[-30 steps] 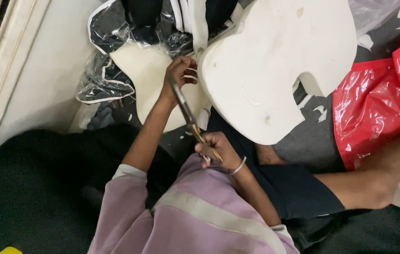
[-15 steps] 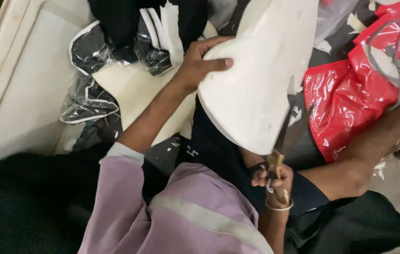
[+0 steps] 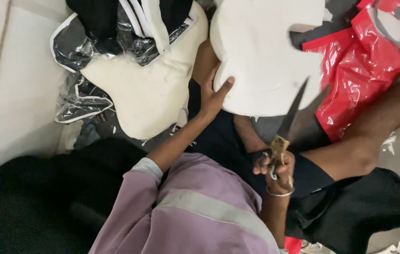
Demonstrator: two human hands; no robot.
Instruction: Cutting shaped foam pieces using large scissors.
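Observation:
My left hand (image 3: 214,94) grips the lower left edge of a white foam cushion piece (image 3: 266,56) that rests over my lap, thumb on its top face. My right hand (image 3: 275,170) holds a pair of large scissors (image 3: 288,123) by the handles; the dark blades point up and touch the cushion's lower right edge. A bangle sits on my right wrist. I wear a lilac sleeved top and dark shorts, and my bare legs stretch out to the right.
A second cream foam piece (image 3: 143,94) lies to the left, partly under a clear plastic bag with dark contents (image 3: 105,33). A shiny red plastic bag (image 3: 364,61) sits at the upper right. Dark cloth (image 3: 30,202) covers the lower left floor. White scraps lie at the right edge.
The scissors have risen from my lap so the blades meet the cushion's edge. My left hand slid from the cushion's top down to its lower left edge, and the cushion shifted right.

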